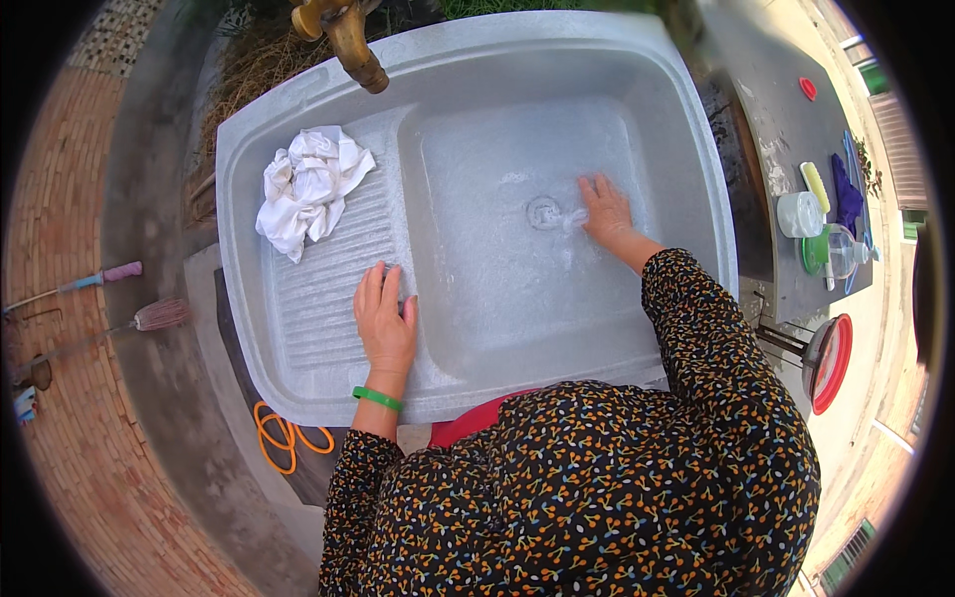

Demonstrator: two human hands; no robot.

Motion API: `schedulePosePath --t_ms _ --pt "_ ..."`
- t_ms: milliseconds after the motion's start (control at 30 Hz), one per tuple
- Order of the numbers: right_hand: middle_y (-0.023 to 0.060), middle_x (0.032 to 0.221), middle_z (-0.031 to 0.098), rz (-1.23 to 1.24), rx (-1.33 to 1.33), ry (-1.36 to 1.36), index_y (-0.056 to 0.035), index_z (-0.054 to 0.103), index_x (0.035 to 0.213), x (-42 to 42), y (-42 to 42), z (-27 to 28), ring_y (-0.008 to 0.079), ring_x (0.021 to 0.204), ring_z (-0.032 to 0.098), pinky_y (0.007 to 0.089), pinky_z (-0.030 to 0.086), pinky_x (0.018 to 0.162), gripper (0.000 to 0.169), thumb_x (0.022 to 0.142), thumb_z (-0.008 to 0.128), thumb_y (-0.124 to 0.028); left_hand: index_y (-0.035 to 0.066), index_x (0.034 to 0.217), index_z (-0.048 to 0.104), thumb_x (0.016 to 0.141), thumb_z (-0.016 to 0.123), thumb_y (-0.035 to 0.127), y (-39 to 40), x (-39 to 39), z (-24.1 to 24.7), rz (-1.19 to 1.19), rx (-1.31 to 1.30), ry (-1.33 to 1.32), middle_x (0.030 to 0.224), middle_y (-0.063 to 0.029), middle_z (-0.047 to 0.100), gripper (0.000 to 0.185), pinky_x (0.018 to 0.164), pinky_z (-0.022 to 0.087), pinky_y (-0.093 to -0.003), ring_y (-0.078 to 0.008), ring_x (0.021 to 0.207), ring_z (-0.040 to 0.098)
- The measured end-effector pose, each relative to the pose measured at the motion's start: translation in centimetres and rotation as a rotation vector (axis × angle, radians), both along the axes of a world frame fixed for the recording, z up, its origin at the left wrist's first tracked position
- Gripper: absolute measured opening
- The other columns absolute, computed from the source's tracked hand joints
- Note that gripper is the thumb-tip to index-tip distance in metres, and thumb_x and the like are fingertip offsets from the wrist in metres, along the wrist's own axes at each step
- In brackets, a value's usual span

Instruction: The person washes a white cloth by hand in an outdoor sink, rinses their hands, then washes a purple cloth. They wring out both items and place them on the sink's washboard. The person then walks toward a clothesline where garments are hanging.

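My left hand (386, 317), with a green band on its wrist, lies flat on the lower right part of the ribbed washboard (336, 298) of a grey laundry sink (246, 351). It holds nothing. Inside the basin, right of the drain (543, 213), my right hand (608, 211) has its fingers spread and grips nothing. Whether it touches the bottom I cannot tell. A crumpled white cloth (313, 186) rests on the upper left of the washboard. Above the sink's back rim hangs a brass tap (354, 52); I see no stream from it.
At right, a grey counter (798, 287) holds a white tub (799, 215), a yellow brush (815, 186), a purple cloth (847, 194), a clear bottle (841, 252) and a red lid (807, 89). A red-rimmed basin (830, 364) stands nearer. An orange hose (276, 440) and a mop (161, 315) lie left.
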State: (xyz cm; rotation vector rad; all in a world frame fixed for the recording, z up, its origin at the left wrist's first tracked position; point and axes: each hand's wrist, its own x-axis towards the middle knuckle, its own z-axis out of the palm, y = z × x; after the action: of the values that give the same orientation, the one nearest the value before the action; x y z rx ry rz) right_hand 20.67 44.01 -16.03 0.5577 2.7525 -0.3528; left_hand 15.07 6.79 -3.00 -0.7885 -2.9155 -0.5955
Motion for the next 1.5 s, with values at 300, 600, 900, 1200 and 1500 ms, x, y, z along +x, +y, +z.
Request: schedulePosePath --t_ms 300,600,900,1200,1500 --pt "0.0197 0.140 0.021 0.801 -0.407 0.030 -0.0170 0.033 0.135 6.0 -14.3 0.9 0.0364 0.130 0.020 0.0484 0.018 0.105 0.076 0.069 0.071 -0.025 0.005 0.114 0.052 0.070 0.061 0.004 0.6 -0.3 0.1 -0.006 0.008 0.009 0.125 -0.0142 0.046 0.045 0.098 0.032 -0.0414 -0.0334 0.116 0.042" --pt "0.0086 0.140 0.028 0.473 0.013 0.101 -0.0182 0.028 0.137 -5.0 -9.8 -0.2 0.0276 0.132 0.022 0.0494 0.022 0.103 0.070 0.077 0.064 -0.028 0.006 0.115 0.052 0.069 0.062 0.004 0.4 -0.5 0.0 -0.007 -0.015 -0.002 0.125 -0.0135 0.046 0.047 0.097 0.032 -0.0425 -0.0331 0.115 0.042" --pt "0.0287 0.141 0.009 0.128 0.134 -0.448 -0.0039 0.006 0.140 4.6 1.2 4.5 0.0420 0.132 0.010 0.0466 0.017 0.107 0.100 0.071 0.071 -0.036 0.006 0.114 0.052 0.068 0.061 0.004 0.4 -0.3 0.0 0.007 -0.014 -0.001 0.125 -0.0131 0.046 0.047 0.097 0.033 -0.0426 -0.0337 0.115 0.042" --pt "0.0224 0.128 0.035 0.490 -0.501 -0.454 -0.0117 0.043 0.126 6.0 -12.7 4.2 0.0444 0.116 0.037 0.0481 0.034 0.095 0.047 0.080 0.055 -0.014 0.006 0.114 0.053 0.068 0.060 0.003 0.4 -0.6 -0.2 0.016 -0.020 0.006 0.124 -0.0136 0.047 0.046 0.097 0.033 -0.0418 -0.0335 0.114 0.043" --pt "0.0154 0.102 0.059 -0.288 -0.497 0.108 -0.0072 0.053 0.115 -0.6 -5.4 0.0 0.0318 0.092 0.056 0.0397 0.046 0.081 0.036 0.080 0.055 -0.014 0.005 0.113 0.054 0.068 0.059 0.001 0.5 -0.5 0.3 0.037 0.004 -0.026 0.124 -0.0143 0.048 0.045 0.097 0.033 -0.0408 -0.0333 0.114 0.044"
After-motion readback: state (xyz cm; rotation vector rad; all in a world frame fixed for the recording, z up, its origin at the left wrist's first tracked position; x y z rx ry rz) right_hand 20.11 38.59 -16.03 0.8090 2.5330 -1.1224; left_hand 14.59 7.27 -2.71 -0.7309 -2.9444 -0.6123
